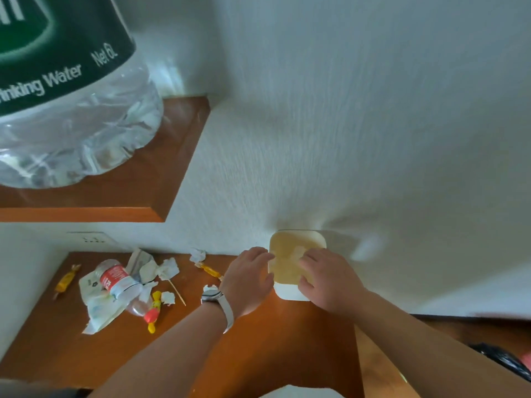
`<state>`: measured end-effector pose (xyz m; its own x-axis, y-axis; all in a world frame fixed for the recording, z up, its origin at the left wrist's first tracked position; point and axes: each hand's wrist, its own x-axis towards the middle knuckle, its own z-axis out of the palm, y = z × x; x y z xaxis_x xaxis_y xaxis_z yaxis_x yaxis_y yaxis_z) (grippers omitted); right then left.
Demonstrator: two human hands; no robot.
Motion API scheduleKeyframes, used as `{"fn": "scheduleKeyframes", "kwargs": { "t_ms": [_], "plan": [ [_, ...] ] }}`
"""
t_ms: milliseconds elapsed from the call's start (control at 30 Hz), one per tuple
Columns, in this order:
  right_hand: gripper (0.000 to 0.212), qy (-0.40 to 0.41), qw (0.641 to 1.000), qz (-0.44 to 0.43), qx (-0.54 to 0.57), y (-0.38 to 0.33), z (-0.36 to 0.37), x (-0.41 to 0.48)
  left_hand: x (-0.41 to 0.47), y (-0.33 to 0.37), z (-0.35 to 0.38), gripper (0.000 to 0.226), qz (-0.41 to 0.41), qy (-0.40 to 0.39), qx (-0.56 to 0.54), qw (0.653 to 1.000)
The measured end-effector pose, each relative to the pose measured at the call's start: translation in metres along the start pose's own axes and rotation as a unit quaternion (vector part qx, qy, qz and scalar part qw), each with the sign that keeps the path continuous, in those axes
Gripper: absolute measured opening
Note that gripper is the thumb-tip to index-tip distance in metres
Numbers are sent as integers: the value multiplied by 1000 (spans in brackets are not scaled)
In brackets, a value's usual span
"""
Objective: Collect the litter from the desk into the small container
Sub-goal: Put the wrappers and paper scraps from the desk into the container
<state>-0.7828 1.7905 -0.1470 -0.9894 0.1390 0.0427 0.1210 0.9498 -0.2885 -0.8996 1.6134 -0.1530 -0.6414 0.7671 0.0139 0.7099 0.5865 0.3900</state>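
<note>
A small white container (288, 294) with a tan lid (287, 251) stands on the wooden desk (287, 340) against the wall. My left hand (247, 278), a watch on its wrist, grips the container's left edge. My right hand (327, 278) lies over the lid and the right side, fingers curled on it. Litter lies to the left: a crushed plastic bottle (117, 280), a white packet (96, 307), crumpled tissues (169, 269), a paper ball (197, 255), yellow sweet wrappers (209, 270) (66, 280), a red-and-yellow wrapper (153, 311) and a thin stick (177, 293).
A large water bottle (71, 110) stands on a wooden shelf (143, 185) above the desk's left half. A wall socket (92, 239) sits under the shelf. A black bag (500, 360) shows at the right edge. The white wall (344, 139) backs the desk.
</note>
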Motion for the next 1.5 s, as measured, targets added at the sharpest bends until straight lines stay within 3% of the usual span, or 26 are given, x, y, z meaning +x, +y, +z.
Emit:
{"fn": "scheduleKeyframes", "kwargs": {
  "t_ms": [300, 500, 700, 933, 1100, 1233, 1500],
  "plan": [
    [29, -23, 995, -98, 3, -62, 17, 36, -67, -86, -4, 37, -97, 28, 37, 994],
    [30, -72, 986, -150, -26, -118, 58, 63, -121, -158, -18, 44, -249, 11, 50, 967],
    [29, -128, 979, -148, -54, -158, 104, 86, -159, -215, -19, 49, -308, 4, 27, 951],
    [40, -186, 974, -100, -83, -176, 155, 108, -175, -250, 5, 31, -380, 0, -38, 924],
    [50, -207, 969, -77, -112, -184, 175, 121, -154, -256, 19, 42, -436, 18, -110, 893],
    [45, -235, 963, -78, -109, -187, 187, 122, -139, -257, 27, 45, -475, 52, -163, 863],
    [35, -264, 957, -93, -79, -191, 200, 98, -141, -268, 30, 27, -467, 27, -178, 866]
  ]
}}
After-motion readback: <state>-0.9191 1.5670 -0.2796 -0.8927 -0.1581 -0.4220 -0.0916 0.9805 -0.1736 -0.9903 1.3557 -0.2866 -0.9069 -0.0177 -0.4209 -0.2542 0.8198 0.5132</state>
